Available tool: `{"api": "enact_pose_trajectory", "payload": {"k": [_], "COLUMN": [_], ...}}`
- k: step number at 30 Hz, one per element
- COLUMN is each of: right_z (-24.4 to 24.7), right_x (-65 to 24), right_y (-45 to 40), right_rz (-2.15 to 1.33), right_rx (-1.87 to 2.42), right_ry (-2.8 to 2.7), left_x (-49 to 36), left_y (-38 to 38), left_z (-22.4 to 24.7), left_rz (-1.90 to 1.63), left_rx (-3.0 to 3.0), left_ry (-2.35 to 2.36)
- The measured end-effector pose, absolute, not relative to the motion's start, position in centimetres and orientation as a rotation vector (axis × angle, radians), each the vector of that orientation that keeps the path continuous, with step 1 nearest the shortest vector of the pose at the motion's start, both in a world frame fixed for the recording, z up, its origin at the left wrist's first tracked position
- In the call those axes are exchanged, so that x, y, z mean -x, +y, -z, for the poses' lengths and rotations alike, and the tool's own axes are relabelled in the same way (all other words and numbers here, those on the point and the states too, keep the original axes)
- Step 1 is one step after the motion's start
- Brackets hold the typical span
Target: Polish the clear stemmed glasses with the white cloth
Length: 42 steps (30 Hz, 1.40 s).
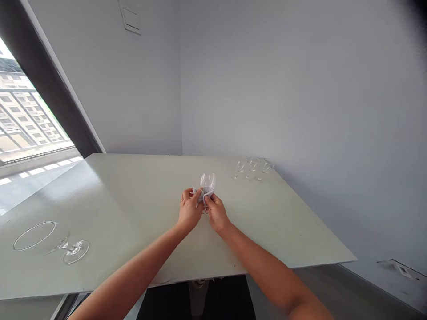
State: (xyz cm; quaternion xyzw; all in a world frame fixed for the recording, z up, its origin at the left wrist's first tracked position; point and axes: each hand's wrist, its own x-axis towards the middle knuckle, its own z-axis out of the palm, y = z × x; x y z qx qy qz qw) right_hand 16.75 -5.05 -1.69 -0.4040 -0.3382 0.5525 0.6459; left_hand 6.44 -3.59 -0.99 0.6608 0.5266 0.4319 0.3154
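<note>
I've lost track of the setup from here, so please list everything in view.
held wine glass: 1, clear, in both hands above the table
cloth: 1, white, around the glass, in both hands
lying wine glass: 1, clear, on its side, table's left
far wine glasses: about 3, clear, far right of table
table: 1, pale green, against the walls
window: 1, dark-framed, left
wall panel: 1, white, upper wall
left hand: 1, on glass and cloth
right hand: 1, on glass and cloth
</note>
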Motion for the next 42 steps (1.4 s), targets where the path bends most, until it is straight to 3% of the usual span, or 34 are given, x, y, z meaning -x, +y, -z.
{"api": "enact_pose_trajectory", "payload": {"k": [6, 11, 16, 22, 25, 28, 34, 38, 42], "right_z": [1.7, 2.1, 1.0, -2.0, -2.4, -2.1, -0.6, -0.2, -0.3], "right_x": [-17.2, -18.0, -21.3, -22.0, -21.8, -21.7, -19.8, -18.8, -18.4], "right_y": [-5.1, -4.4, -4.5, -7.6, -8.0, -7.6, -6.5, -6.4, -6.7], "right_rz": [-1.512, -1.514, -1.152, -0.495, -0.504, -0.751, -1.298, -1.404, -1.43], "right_rx": [0.842, 0.877, 1.145, 1.101, 1.036, 0.959, 0.712, 0.702, 0.761], "right_ry": [-0.782, -0.772, -0.798, -1.913, -2.041, -1.813, -0.852, -0.456, -0.426], "left_x": [-5.3, -5.5, -4.8, -4.3, -4.6, -5.0, -6.8, -7.6, -8.0], "left_y": [-2.0, -1.5, -1.0, -0.5, -1.0, -1.6, -2.4, -2.7, -3.3], "left_z": [-1.9, -3.1, -3.9, -3.6, -3.4, -3.7, -4.4, -4.2, -3.9], "left_rz": [-0.916, -0.938, -1.112, -0.977, -0.838, -0.846, -1.068, -1.309, -1.502], "left_rx": [-1.228, -1.123, -1.042, -0.926, -0.921, -0.819, -0.68, -0.754, -1.046], "left_ry": [0.929, 0.917, 0.93, 0.848, 0.752, 0.697, 0.603, 0.577, 0.662]}}
